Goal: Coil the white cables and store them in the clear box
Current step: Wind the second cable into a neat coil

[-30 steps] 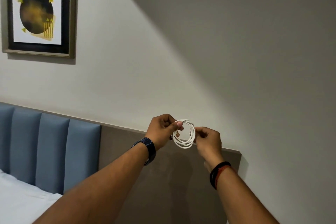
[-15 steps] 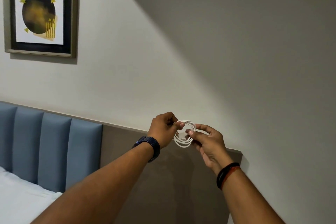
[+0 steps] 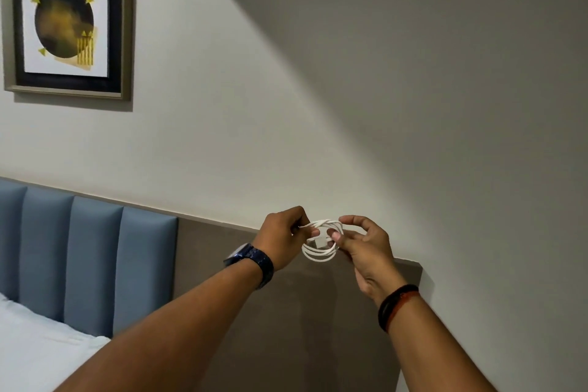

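A white cable (image 3: 319, 254), wound into a small coil of several loops, hangs in the air between both hands in front of the wall. My left hand (image 3: 283, 240) pinches the coil's upper left side, where a strand runs across the top. My right hand (image 3: 366, 247) grips the coil's right side, thumb pressed on a white plug end in the middle, forefinger curled over the top. The clear box is not in view.
A blue padded headboard (image 3: 79, 251) and a brown panel (image 3: 286, 312) run along the wall behind my arms. White bedding (image 3: 35, 347) lies at the lower left. A framed picture (image 3: 66, 22) hangs at the upper left.
My right hand has turned palm-up and shifted its thumb onto the plug end inside the coil. A strand now lies across the coil's top. Both hands stayed in about the same place.
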The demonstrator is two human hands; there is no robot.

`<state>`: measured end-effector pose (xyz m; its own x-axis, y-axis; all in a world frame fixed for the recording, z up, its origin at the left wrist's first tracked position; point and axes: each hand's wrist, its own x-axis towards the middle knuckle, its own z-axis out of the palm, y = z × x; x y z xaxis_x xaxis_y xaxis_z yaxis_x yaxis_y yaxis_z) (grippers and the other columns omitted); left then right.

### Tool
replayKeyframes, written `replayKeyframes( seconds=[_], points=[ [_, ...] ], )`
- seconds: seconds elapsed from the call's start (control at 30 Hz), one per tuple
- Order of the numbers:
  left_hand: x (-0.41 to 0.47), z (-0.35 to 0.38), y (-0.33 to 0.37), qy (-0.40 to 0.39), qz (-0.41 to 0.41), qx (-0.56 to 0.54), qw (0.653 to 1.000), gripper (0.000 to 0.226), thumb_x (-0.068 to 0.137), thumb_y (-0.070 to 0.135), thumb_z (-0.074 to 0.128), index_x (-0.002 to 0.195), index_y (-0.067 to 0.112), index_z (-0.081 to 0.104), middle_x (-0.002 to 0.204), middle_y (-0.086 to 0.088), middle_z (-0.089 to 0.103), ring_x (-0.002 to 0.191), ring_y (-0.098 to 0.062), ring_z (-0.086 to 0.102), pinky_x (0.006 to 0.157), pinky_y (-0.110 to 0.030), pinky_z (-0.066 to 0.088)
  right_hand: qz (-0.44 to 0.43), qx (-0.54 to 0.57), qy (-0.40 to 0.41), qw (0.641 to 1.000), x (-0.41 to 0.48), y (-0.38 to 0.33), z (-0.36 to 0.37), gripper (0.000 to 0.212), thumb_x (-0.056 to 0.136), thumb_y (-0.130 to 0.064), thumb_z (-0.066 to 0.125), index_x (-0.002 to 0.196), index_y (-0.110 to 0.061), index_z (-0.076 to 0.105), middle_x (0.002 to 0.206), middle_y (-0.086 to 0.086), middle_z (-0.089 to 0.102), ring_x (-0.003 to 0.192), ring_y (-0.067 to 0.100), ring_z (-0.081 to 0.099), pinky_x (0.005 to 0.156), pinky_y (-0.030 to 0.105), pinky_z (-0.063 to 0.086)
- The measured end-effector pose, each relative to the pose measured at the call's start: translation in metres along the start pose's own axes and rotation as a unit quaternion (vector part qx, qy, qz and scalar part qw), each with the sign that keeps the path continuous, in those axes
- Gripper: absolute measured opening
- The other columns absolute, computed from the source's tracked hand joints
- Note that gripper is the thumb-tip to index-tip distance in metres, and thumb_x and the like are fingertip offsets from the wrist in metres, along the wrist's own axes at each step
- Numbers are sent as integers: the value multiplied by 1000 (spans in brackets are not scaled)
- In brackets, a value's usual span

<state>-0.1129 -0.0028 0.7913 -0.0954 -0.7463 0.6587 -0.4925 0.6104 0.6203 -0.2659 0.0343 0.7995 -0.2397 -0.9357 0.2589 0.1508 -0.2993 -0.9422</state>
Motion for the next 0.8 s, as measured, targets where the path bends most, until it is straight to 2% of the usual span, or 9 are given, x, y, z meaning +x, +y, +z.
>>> replayKeyframes(
  seconds=[0.13,0.23,0.3,0.37,0.43,0.47,0.57,0.67,0.8],
  points=[
    [-6,5,0,-5,7,-1,1000,18,81,25,69,73,14,58,72,-8,66,67,-24,57,55,-25,41,-9,14,84,996,0,1,9,27,75,14,65,83,-13,66,80,11,72,63,16,66,46,18,47],
    [-2,-1,1,0,-6,-5,1000,19,81,25,70,71,15,57,64,1,59,58,-14,49,51,-19,36,48,50,11,998,-1,-1,6,28,78,11,64,98,-8,65,85,13,69,61,17,61,41,17,43],
    [1,-5,-1,0,-13,6,1000,19,81,25,70,72,14,58,61,4,54,57,-11,45,51,-21,36,73,53,-63,994,-3,-3,4,33,80,10,62,107,-9,61,89,15,69,65,18,62,46,19,47],
    [3,-5,-3,-4,-17,18,1000,19,82,25,69,74,11,60,60,5,53,58,-14,46,51,-23,36,68,23,-101,992,-4,-2,3,40,78,4,67,113,-11,56,92,14,69,73,20,63,57,24,49],
    [3,-1,-4,-8,-21,21,1000,17,82,24,68,75,10,60,60,7,53,58,-15,47,50,-22,35,39,-72,-113,990,-6,1,7,55,69,-3,79,116,-16,52,100,13,67,85,23,65,68,27,51],
    [3,1,-4,-8,-26,23,999,18,82,24,68,75,10,60,60,7,54,58,-14,47,50,-22,35,18,-127,-105,986,-7,2,9,59,66,-2,81,115,-18,53,101,12,65,88,23,65,67,27,52],
    [5,2,-7,4,-46,30,998,21,81,28,69,74,12,60,62,7,54,58,-11,46,51,-24,36,-40,-217,-48,974,-6,8,9,45,67,8,74,102,-18,63,91,6,68,82,19,66,62,25,53],
    [7,-4,-10,25,-65,33,997,22,81,29,70,71,15,58,63,8,54,60,-12,48,52,-24,38,-57,-246,4,968,-4,15,5,23,72,2,75,88,-14,72,80,3,73,74,16,71,65,25,59],
    [9,-12,-14,22,-74,23,997,21,81,28,71,73,12,60,63,3,58,65,-23,58,60,-33,50,-79,-255,2,964,-5,16,1,8,79,-6,72,82,-13,76,71,3,74,66,14,71,66,27,60]
  ],
)
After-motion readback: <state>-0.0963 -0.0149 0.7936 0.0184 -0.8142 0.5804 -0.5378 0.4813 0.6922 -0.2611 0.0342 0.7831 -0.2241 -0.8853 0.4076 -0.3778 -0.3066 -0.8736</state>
